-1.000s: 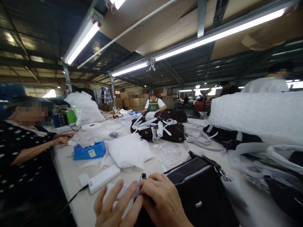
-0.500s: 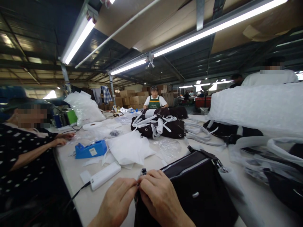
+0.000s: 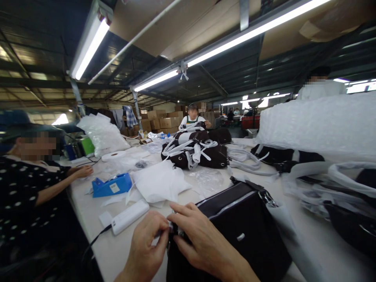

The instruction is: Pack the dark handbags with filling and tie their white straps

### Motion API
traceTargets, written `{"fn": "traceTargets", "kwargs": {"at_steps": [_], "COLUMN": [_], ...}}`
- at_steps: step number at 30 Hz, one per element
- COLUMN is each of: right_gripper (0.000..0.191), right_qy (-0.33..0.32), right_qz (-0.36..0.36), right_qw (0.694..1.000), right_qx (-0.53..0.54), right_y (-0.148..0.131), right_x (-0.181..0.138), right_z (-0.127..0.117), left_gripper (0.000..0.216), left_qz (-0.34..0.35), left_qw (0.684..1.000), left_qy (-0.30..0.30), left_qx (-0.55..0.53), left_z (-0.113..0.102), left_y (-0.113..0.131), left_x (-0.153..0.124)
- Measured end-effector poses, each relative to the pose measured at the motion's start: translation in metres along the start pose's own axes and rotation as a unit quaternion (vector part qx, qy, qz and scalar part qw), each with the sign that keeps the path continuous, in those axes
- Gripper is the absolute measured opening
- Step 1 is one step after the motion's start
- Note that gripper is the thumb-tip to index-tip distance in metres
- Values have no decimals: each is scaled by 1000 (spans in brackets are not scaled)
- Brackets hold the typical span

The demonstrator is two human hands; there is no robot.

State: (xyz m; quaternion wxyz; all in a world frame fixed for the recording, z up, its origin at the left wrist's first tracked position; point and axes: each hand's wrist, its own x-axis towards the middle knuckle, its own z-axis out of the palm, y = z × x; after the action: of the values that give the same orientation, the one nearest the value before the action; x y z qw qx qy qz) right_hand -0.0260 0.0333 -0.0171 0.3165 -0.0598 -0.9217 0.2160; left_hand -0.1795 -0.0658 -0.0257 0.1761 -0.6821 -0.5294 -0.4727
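A black handbag (image 3: pixel 252 227) with a silver zipper along its top lies on the table in front of me. At its left end, my left hand (image 3: pixel 148 241) is closed in a pinch of thumb and forefinger; what sits in the pinch is small and shiny, and I cannot make it out. My right hand (image 3: pixel 198 235) grips the same corner of the bag, its fingers and thumb on either side of a dark tab with metal hardware. A metal clasp and a strap wrapped in white foam (image 3: pixel 279 219) hang at the bag's right end.
Left of my hands lie a white power bank (image 3: pixel 131 217) with a black cable and a blue tape dispenser (image 3: pixel 111 185). Beyond are white packing sheets (image 3: pixel 161 182) and stacked black bags (image 3: pixel 195 154). Co-workers sit at left and far side. A bulky white wrapped pile (image 3: pixel 317 121) stands right.
My left fingers have drawn into a rounder pinch, and my right fingers have spread around the bag's corner fitting. The far co-worker has raised a wrapped strap above the stacked bags.
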Motion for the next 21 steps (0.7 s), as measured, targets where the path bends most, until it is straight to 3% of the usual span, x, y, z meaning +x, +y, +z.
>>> {"fn": "traceTargets", "kwargs": {"at_steps": [6, 11, 13, 17, 21], "right_gripper": [29, 6, 7, 14, 15], "right_qy": [-15, 10, 32, 76, 107], "right_qz": [5, 46, 63, 70, 55], "right_qw": [999, 999, 997, 994, 992], "right_qx": [42, 20, -4, -33, -48], "right_y": [2, 2, 1, 1, 4], "right_x": [6, 8, 9, 9, 8], "right_z": [-12, -5, 1, 12, 20], "left_gripper": [18, 13, 12, 14, 13], "left_qz": [-3, -9, -16, -73, -168], "left_qw": [999, 997, 998, 997, 979], "left_qy": [19, 51, 49, 11, -114], "left_qx": [35, 53, 48, 28, 19], "left_z": [4, 5, 4, -1, -9], "left_y": [2, 2, 1, -3, -5], "left_x": [3, 2, 0, 1, 12]}}
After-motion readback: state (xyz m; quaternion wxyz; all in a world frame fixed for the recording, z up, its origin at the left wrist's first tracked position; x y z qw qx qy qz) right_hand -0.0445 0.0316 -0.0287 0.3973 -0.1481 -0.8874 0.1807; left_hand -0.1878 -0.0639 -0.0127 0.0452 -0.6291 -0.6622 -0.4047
